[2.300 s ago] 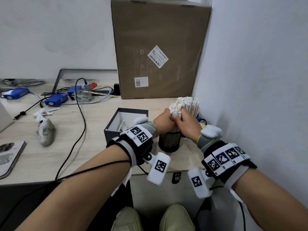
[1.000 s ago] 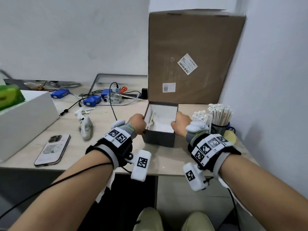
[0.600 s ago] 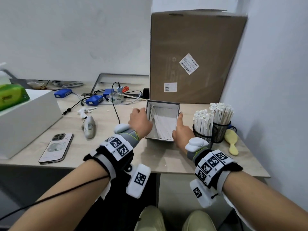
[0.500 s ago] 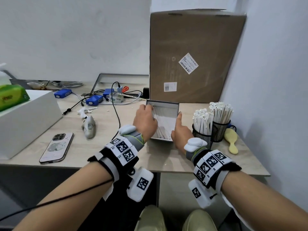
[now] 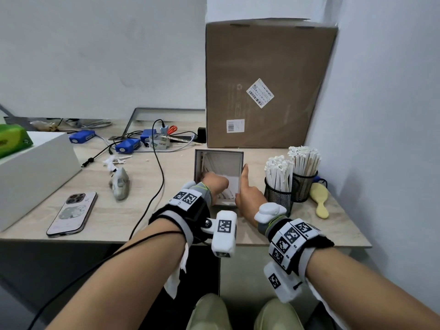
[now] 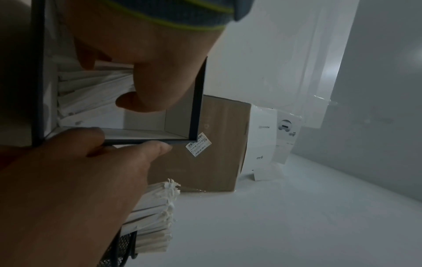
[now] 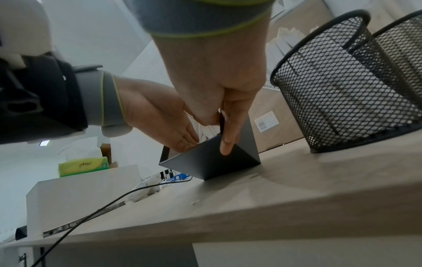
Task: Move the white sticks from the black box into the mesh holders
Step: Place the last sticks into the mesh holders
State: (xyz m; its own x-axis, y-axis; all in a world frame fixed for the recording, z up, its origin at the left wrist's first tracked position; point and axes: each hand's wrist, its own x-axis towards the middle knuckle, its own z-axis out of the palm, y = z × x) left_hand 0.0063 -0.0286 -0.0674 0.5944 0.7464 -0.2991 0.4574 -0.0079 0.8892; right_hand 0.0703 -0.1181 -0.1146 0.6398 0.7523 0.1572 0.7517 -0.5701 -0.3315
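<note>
The black box (image 5: 219, 152) stands tilted on the desk with its opening toward me. White sticks (image 5: 231, 185) lie inside it. My left hand (image 5: 214, 183) reaches into the box, its fingers stretched onto the sticks (image 6: 91, 84); their tips are hidden. My right hand (image 5: 246, 186) pinches the box's right wall (image 7: 205, 162), thumb along the rim and fingers outside. Two black mesh holders, the near one (image 5: 278, 198) and the far one (image 5: 303, 189), stand just to the right, both packed with upright white sticks (image 5: 278, 172).
A tall cardboard box (image 5: 269, 84) stands behind the black box, and a wall closes off the right. A yellow brush (image 5: 320, 201) lies by the holders. To the left are a black cable (image 5: 159, 177), a grey lump (image 5: 120, 184), a phone (image 5: 72, 214) and a white box (image 5: 35, 172).
The black box has been tipped up toward me and held by my right hand. My left hand has left the box's left rim and gone down inside onto the sticks.
</note>
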